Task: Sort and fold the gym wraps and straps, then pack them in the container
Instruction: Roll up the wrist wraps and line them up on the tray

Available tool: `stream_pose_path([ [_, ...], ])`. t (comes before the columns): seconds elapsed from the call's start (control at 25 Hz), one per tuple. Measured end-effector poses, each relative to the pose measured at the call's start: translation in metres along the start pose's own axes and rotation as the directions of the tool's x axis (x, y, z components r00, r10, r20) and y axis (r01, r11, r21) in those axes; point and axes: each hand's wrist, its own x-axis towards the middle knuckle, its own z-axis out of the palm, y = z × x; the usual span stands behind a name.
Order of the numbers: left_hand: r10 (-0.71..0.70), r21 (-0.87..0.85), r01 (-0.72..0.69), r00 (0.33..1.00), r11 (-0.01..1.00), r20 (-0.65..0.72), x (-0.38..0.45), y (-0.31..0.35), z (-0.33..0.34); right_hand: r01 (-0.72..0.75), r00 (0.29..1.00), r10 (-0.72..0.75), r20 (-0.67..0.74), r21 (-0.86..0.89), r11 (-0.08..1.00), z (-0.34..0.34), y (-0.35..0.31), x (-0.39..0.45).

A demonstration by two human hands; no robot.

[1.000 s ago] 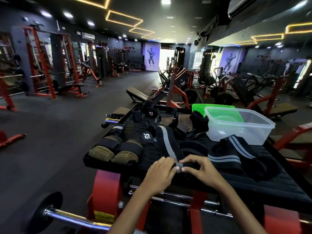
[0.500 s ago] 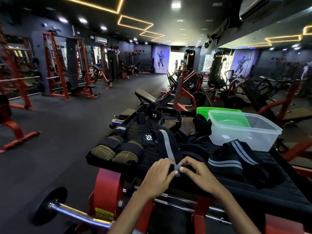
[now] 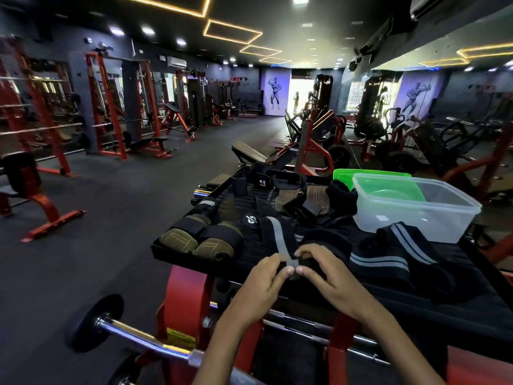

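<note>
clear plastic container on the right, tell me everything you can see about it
The clear plastic container is a rectangular tub with rounded corners and a rolled rim, translucent and lidless. It stands upright on the black platform, at its far right. A green lid lies behind it and shows through its walls. Nothing seems packed inside. A black wrap with grey stripes lies against its near side. Neither hand touches it.
</note>
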Motion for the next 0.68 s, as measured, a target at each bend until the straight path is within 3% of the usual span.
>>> stream_pose_path([
  [0.16, -0.057, -0.189, 0.04, 0.994, 0.981, -0.089, -0.004, 0.0, 0.002, 0.026, 0.989, -0.002, -0.146, 0.163, 0.986, 0.014, -0.006, 0.002],
  [0.32, -0.07, -0.108, 0.042, 0.961, 0.993, -0.267, -0.001, -0.004, 0.011, -0.035, 0.968, 0.112, -0.225, 0.32, 0.947, 0.019, -0.012, 0.005],
  [0.48, -0.085, -0.116, 0.056, 0.961, 0.992, -0.264, 0.0, -0.004, 0.012, 0.002, 0.96, 0.03, -0.277, 0.115, 0.993, 0.021, -0.016, 0.002],
  [0.6, -0.055, -0.07, 0.033, 0.933, 0.997, -0.356, -0.002, 0.0, 0.023, -0.145, 0.899, 0.248, -0.362, 0.29, 0.946, 0.027, -0.014, 0.01],
  [0.68, 0.017, 0.007, -0.015, 0.892, 1.0, -0.453, -0.002, 0.005, 0.029, -0.226, 0.88, 0.377, -0.291, 0.442, 0.868, 0.028, -0.014, 0.013],
])
